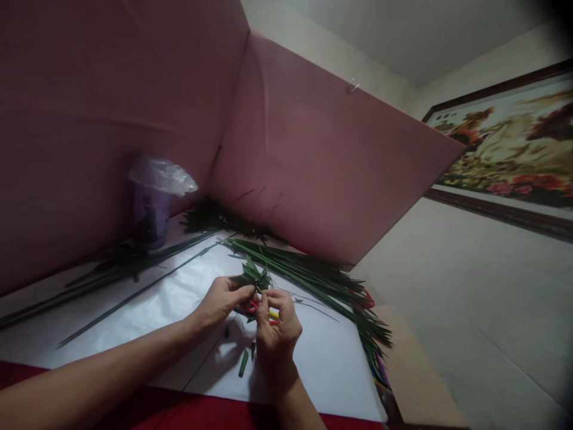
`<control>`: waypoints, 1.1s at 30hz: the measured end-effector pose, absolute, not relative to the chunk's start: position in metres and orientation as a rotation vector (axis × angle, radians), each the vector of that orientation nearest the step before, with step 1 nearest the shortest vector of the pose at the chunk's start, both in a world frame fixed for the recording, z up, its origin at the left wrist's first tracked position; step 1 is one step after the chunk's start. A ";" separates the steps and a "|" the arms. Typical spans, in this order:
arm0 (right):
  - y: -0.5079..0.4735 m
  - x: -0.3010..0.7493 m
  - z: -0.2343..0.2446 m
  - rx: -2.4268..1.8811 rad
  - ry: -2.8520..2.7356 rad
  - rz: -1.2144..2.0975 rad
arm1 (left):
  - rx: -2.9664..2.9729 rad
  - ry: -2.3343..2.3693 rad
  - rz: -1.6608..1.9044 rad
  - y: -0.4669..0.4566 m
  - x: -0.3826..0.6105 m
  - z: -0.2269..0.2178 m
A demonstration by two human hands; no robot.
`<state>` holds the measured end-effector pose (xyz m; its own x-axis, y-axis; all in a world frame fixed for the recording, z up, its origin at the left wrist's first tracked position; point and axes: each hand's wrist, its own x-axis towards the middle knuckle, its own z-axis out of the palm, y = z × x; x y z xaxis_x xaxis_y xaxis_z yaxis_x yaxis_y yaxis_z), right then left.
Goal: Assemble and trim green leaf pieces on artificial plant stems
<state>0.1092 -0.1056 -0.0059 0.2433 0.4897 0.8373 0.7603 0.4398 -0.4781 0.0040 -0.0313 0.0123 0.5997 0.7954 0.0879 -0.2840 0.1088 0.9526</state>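
Note:
Between my two hands, above the white sheet point(313, 358), is a small piece folded from green leaf strips point(252, 273). My left hand point(226, 297) pinches it from the left, thumb and fingers closed. From the right, my right hand point(278, 322) closes its fingertips at the lower part of the same piece; whether it grips the leaf itself or a thin strip of it is too small to tell. Beneath the hands lie scissors with red and yellow handles point(274, 314), partly covered by my fingers. A short cut bit of leaf point(243, 363) rests just below them.
A bundle of long green leaves point(308, 272) lies on the right, with more long leaves point(134, 263) on the left. A purple cup point(151, 218) topped with clear plastic stands at the back left. Pink panels point(313, 149) rise behind; dark leaf scraps point(210, 216) fill the corner.

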 end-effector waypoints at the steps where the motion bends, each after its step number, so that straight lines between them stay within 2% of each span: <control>1: -0.105 0.109 -0.005 -1.208 -1.389 -0.247 | 1.218 0.522 0.847 -0.031 0.004 0.012; 19: -0.098 0.113 -0.012 -1.220 -1.355 -0.198 | 1.047 0.527 0.751 -0.024 0.010 0.001; 25: -0.098 0.114 -0.012 -1.204 -1.426 -0.303 | 0.971 0.479 0.766 -0.024 0.010 -0.001; 33: -0.099 0.111 -0.010 -1.190 -1.435 -0.266 | 0.952 0.483 0.874 -0.023 0.010 -0.003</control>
